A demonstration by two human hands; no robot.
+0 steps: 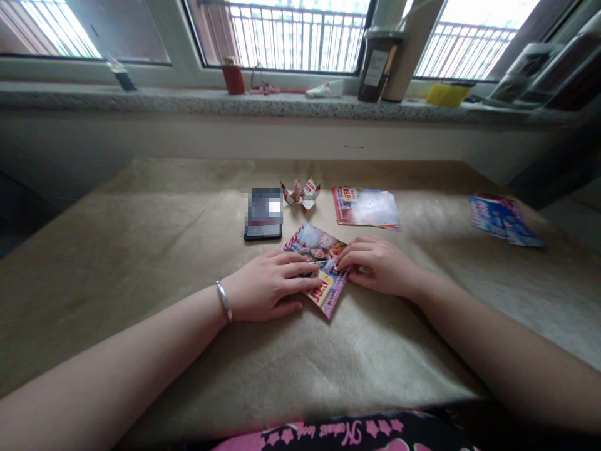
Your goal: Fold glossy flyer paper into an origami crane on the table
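1. In the head view, our landmark is the printed sheet (328,287), lying on the table (141,250) in front of us with one corner pointing our way; both hands touch it.
2. Our left hand (272,285) lies flat across the sheet's left side, fingers lightly spread, holding nothing up; we judge that this weight keeps the paper from sliding.
3. Our right hand (378,263) is narrow, its fingers drawn together at the sheet's right edge, seemingly to control that edge. The fingertips hide the contact, so we cannot tell whether they pinch the paper or only press it.
4. Beyond the sheet and to its left lies the phone (264,216), apart from the paper, probably set there to leave our hands room.
5. Straight beyond the sheet stands a folded paper piece (303,195), its points raised, clear of our fingers.
6. Beyond the sheet to its right is a stack of prints (366,208), perhaps kept within easy reach; well off to its right lies a second, fanned pile (504,220).
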